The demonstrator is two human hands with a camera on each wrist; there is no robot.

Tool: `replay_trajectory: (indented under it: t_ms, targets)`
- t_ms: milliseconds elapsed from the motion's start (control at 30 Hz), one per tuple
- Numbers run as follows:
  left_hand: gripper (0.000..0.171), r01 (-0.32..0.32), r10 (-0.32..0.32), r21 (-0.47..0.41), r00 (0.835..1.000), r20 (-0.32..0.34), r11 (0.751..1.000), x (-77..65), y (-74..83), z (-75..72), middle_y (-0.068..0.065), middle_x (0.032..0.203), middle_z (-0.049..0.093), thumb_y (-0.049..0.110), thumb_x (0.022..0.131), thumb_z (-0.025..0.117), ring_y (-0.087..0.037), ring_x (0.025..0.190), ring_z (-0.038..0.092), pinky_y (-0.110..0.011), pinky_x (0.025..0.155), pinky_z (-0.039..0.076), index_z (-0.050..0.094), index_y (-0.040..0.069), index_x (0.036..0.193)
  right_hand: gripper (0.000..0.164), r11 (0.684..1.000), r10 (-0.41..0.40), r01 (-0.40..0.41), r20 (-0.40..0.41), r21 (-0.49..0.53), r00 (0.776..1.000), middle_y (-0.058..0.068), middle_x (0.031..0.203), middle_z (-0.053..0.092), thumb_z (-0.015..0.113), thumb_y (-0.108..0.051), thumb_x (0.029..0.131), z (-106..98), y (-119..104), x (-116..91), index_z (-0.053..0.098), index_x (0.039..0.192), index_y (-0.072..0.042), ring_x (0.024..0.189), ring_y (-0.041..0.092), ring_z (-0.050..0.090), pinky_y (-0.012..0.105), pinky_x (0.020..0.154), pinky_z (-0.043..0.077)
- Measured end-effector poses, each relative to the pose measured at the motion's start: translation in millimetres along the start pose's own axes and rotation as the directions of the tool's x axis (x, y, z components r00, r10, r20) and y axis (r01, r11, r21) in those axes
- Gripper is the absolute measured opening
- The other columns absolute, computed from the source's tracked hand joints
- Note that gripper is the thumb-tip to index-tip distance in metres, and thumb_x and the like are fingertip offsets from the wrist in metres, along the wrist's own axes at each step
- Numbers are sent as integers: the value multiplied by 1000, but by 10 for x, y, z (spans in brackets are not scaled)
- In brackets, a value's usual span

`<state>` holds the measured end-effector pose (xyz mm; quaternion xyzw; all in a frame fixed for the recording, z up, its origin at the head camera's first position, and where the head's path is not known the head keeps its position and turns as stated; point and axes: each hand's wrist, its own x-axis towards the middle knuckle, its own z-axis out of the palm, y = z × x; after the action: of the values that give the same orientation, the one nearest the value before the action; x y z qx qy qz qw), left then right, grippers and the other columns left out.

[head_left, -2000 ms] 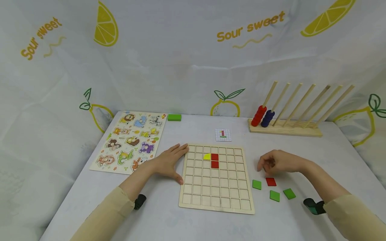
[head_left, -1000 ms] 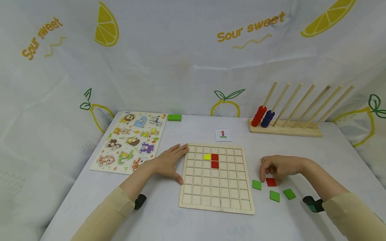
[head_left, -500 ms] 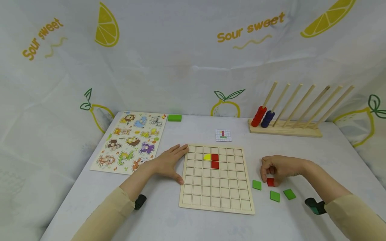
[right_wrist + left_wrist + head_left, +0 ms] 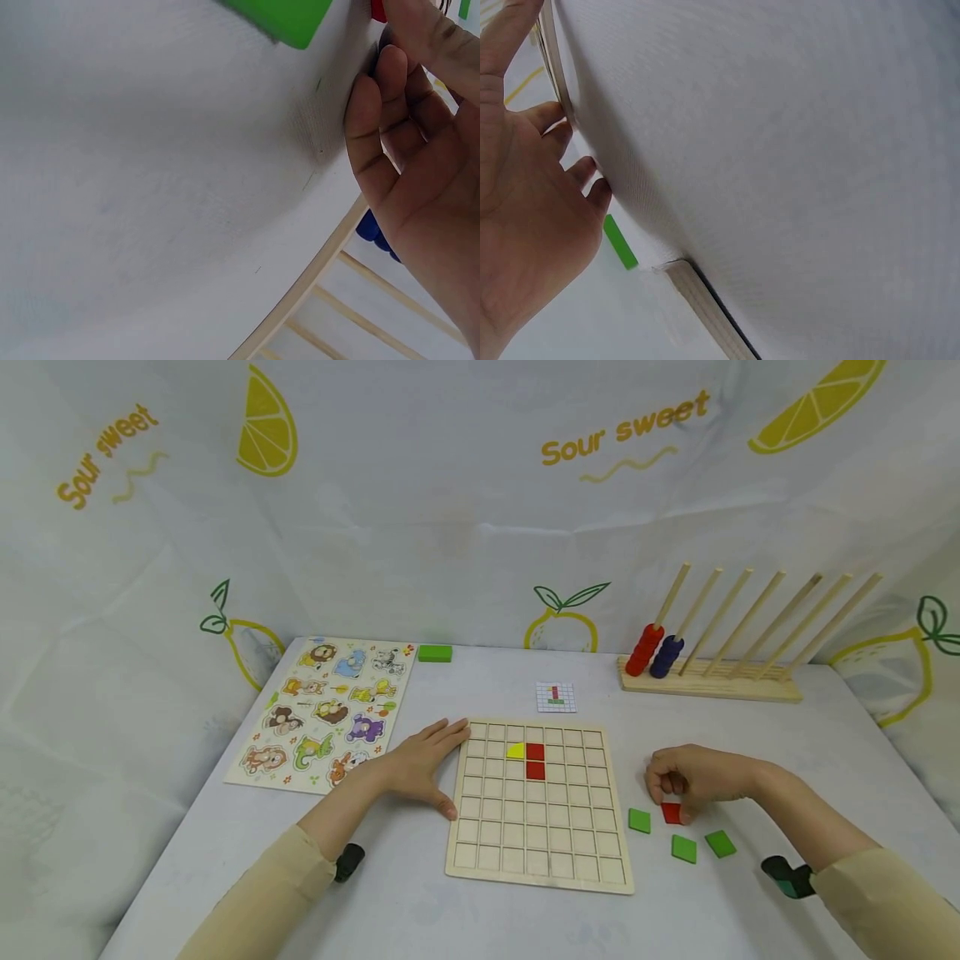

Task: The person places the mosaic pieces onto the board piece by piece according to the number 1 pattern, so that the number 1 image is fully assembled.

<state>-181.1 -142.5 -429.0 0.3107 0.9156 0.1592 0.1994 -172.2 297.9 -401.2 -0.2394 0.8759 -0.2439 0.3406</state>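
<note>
The left hand (image 4: 416,768), spread, is bracing the left edge of the grid board (image 4: 558,814), presumably against sliding. Right of it, the right hand (image 4: 696,771) is pinching the red square tile (image 4: 671,812), seemingly flat on the table (image 4: 405,877), far edge running sideways (being square, it is showing no long axis).

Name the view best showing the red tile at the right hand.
The head view: much of the red tile shows at the right hand. Right wrist catches only a sliver at the top; left wrist, none.
</note>
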Motion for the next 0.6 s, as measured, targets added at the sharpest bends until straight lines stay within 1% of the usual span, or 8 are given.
replay_trajectory:
  t_ms: [133,333,600]
  targets:
    - [123,1,-1,1,1000,4,1000,0,2,0,-2,170,6,59,68,83,-35,157,5,-55,127,15,15,12,160,35,1000,12,-12,-6,1,1000,-1,82,51,85,-1,65,12,-13,0,63,85,-19,78,10,47,20,62,41]
    - [122,-9,9,4,1000,0,1000,-1,5,-4,-3,170,7,59,69,82,-35,157,6,-55,127,16,16,11,160,33,1000,-17,17,-28,-13,999,-3,81,53,85,-1,64,17,7,-12,63,81,-18,76,8,48,19,61,41]
    - [122,-8,8,-2,1000,-2,1000,-1,1,-1,-3,170,7,58,68,83,-36,157,6,-55,127,16,16,11,159,32,1000,17,-18,-42,-22,999,-3,80,56,86,-8,68,7,-29,-31,62,87,-18,76,9,50,20,62,44]
